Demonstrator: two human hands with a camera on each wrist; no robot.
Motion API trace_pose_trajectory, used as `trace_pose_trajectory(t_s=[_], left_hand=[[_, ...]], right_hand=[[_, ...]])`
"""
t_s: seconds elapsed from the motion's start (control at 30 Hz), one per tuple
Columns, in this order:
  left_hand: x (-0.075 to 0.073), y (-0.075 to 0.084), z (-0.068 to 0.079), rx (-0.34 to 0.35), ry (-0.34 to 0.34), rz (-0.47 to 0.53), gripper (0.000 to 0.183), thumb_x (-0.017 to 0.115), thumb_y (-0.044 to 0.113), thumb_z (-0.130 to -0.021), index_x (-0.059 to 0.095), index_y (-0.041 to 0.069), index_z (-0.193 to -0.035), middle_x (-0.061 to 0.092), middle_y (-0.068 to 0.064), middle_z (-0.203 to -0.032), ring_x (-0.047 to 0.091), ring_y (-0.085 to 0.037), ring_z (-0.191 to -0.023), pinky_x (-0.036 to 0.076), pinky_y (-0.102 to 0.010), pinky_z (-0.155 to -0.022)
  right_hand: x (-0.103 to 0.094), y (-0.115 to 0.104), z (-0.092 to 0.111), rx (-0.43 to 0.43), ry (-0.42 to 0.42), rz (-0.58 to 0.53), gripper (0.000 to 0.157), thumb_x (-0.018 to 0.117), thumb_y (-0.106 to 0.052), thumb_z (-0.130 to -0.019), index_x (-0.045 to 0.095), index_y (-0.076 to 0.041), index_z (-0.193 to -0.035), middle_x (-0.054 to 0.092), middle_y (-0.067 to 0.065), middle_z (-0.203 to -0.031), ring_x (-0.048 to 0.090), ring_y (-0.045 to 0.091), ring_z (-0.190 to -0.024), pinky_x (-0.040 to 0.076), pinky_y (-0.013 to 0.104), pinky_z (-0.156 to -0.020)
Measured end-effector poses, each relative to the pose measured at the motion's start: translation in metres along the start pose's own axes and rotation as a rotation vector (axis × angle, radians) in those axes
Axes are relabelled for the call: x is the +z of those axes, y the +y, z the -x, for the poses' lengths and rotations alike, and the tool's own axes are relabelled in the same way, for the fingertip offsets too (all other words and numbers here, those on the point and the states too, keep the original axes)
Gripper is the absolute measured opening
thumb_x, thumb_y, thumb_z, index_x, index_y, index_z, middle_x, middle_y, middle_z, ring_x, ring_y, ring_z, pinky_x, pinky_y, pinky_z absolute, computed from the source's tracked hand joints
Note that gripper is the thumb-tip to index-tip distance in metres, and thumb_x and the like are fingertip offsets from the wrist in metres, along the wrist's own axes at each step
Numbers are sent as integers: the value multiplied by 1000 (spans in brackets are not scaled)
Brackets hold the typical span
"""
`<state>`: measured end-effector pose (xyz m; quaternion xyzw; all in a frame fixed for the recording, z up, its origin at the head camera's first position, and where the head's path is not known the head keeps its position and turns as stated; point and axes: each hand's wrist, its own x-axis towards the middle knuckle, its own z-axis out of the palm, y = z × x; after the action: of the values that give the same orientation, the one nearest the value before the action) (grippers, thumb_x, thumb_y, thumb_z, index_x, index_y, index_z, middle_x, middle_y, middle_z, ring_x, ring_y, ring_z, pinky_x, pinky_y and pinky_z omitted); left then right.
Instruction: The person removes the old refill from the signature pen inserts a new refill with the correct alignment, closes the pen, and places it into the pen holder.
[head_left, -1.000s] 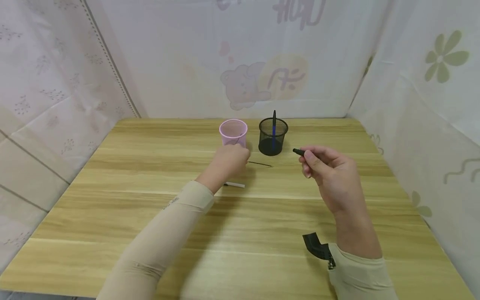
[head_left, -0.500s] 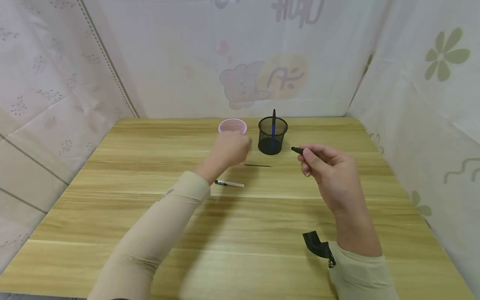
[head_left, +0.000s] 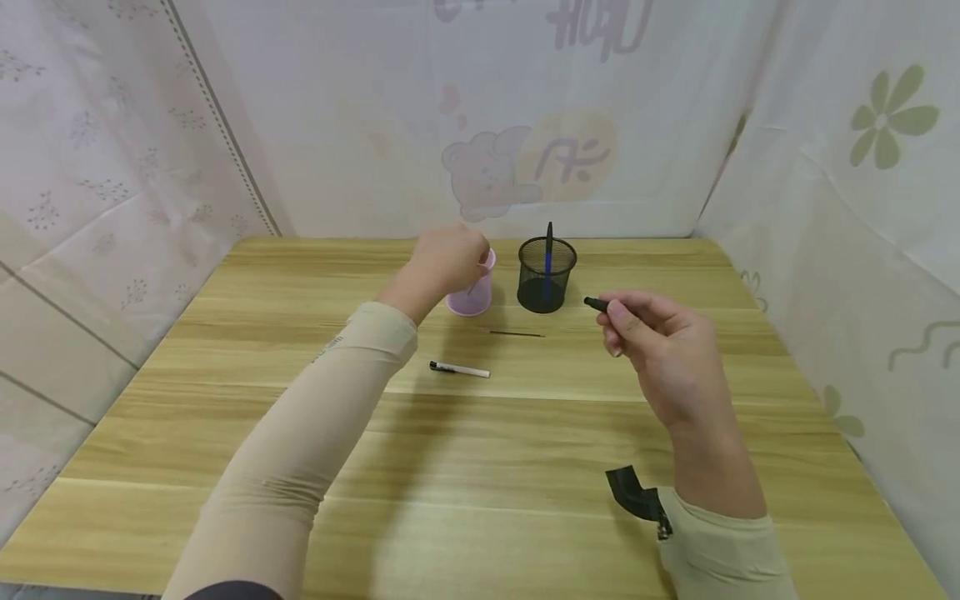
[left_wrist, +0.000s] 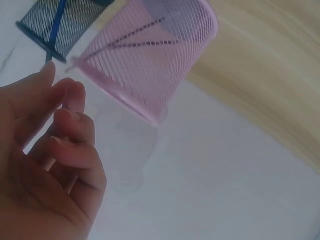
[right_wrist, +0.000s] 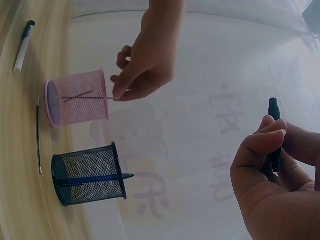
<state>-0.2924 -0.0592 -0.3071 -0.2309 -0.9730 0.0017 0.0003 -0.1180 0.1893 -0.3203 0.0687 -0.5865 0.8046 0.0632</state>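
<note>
At the mouth of the pink mesh pen cup [head_left: 470,302], my left hand [head_left: 448,257] pinches the top end of a thin dark pen refill [right_wrist: 85,98] that stands inside the cup. A second thin dark stick [left_wrist: 142,31] leans in the same cup and crosses it. My right hand [head_left: 671,350] is raised over the table to the right, holding a short black pen-like tube [right_wrist: 274,112] between thumb and fingers. Part of that tube is hidden by the fingers. Another thin dark refill [head_left: 517,334] lies on the table in front of the cups.
Beside the pink cup stands a black mesh pen cup [head_left: 542,293] with a blue-and-black pen [head_left: 548,258] upright in it. A white pen with a black end [head_left: 461,369] lies nearer me on the wooden table [head_left: 480,500]. Patterned cloth [head_left: 337,125] hangs behind and at both sides.
My left hand has risen from in front of the pink cup to its rim, uncovering the cup's body and the white pen. The right hand stays in place, still holding the black tube.
</note>
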Motion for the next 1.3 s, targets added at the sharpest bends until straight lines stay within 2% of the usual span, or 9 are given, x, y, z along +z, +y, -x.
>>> trace_pose_trajectory(t_s=[0.07,0.17,0.33,0.53,0.73,0.87,1.1,1.2,1.3], left_hand=[[3,2,-1,2,0,-20,14,66,29,-105,79,23,-108,77,4,-104,68,-20,-95,60,-50,-86],[8,4,-3,15,8,-69,17,62,19,-104,77,23,-97,74,3,-94,63,-20,-85,61,-48,-79],[11,6,-3,20,35,-102,23,60,10,-100,80,22,-102,76,0,-97,65,-22,-84,62,-47,-77],[9,2,-1,-8,15,-109,18,63,17,-103,78,19,-112,77,-3,-104,66,-21,-88,62,-46,-80],[10,-2,2,-35,-26,-128,19,62,30,-107,75,17,-104,72,-3,-95,63,-22,-86,59,-44,-78],[12,-3,4,-46,-51,-71,19,59,28,-108,69,17,-96,67,-2,-91,60,-21,-86,59,-45,-79],[18,-5,5,-70,-166,73,21,51,22,-111,61,19,-92,66,3,-101,59,-19,-99,54,-56,-102],[19,-5,4,-71,-157,90,22,50,15,-109,58,19,-88,65,2,-101,59,-19,-99,54,-54,-100],[20,-5,3,-77,-136,120,24,50,7,-105,53,18,-84,63,1,-100,57,-19,-95,55,-48,-91]], right_hand=[[1,0,0,0,-1,8,8,71,-6,-100,79,-3,-103,77,3,-90,63,13,-75,53,22,-68],[2,1,0,2,-1,26,9,71,-6,-100,79,-4,-104,76,3,-90,63,13,-76,54,22,-68],[2,1,-1,3,-2,36,8,71,-6,-100,79,-4,-103,76,3,-90,64,13,-76,54,21,-68],[1,1,-1,0,-2,27,9,71,-6,-101,79,-4,-103,77,3,-89,63,13,-75,54,22,-68],[2,0,0,0,-2,16,8,71,-5,-100,79,-4,-103,77,3,-90,63,13,-74,53,22,-68],[2,1,0,3,-3,22,9,71,-6,-100,79,-3,-103,77,3,-90,63,13,-74,53,22,-68],[2,2,1,-13,-10,35,10,70,-5,-101,79,-4,-104,76,3,-89,62,13,-73,53,22,-68],[2,2,1,-20,-11,33,10,69,-5,-102,79,-4,-104,76,3,-89,62,13,-73,53,22,-68],[2,2,1,-18,-13,32,10,70,-5,-101,79,-4,-104,76,3,-88,62,13,-73,53,22,-68]])
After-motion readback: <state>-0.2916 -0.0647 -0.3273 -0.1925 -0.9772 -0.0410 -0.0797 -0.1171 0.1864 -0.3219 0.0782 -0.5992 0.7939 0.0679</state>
